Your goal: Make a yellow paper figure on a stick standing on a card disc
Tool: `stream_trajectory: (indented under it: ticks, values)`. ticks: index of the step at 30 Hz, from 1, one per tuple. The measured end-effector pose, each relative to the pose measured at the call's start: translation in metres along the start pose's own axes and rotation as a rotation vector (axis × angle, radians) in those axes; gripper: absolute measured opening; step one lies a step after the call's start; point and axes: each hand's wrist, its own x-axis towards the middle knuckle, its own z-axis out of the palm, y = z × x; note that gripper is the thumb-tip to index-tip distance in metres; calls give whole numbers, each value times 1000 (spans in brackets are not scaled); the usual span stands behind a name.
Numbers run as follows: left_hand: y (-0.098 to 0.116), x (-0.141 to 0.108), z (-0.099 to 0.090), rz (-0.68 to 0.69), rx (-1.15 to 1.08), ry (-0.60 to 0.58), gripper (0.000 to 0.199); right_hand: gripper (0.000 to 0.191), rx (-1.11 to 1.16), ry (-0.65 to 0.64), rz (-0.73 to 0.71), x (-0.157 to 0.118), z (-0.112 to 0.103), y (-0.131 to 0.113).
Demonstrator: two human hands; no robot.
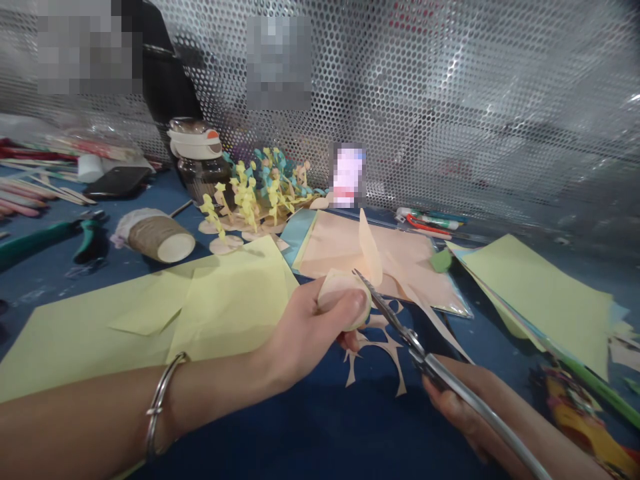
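Your left grip pinches one pale paper piece; your right grip clasps one pair of scissors. One jar, contents indistinct, stands at your eleven o'clock.

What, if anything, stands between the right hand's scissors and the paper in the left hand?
Nothing visible: the scissors reach the edge of the pale paper in the left hand. An upright peach strip rises behind them; whether it joins that paper is unclear.
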Motion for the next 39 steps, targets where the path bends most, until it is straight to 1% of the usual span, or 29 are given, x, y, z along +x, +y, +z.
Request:
stream_trajectory:
  ticks: [6, 10, 14, 16, 21, 25, 27, 33, 39]
  values:
    - [0, 0, -2, 40, 12, 17, 29, 45, 59, 10, 50, -2, 1, -3]
    - [0, 0, -2, 43, 10, 22, 27, 48, 113, -39, 90, -1, 2, -1]
    - [-1, 1, -2, 44, 2, 22, 27, 48, 169, -123, 127, 1, 2, 0]
    - [-1, 1, -2, 37, 0, 26, 28, 47, 169, -140, 138, 2, 2, -1]
    - [0, 1, -2, 18, -16, 28, 31, 49, 152, -111, 159, 0, 1, -5]
    - [1, 0, -2, 18, -18, 63, 28, 51, 161, -169, 187, 2, 2, -3]
    - [2, -1, -2, 17, -19, 86, 26, 50, 178, -185, 178, 2, 1, -3]
    - [-5, 2, -5, 48, -28, 91, 25, 48, 184, -155, 173, 3, -2, -6]
    - [-8, 4, -5, 38, -46, 85, 23, 50, 171, -200, 189, 2, -1, -2]
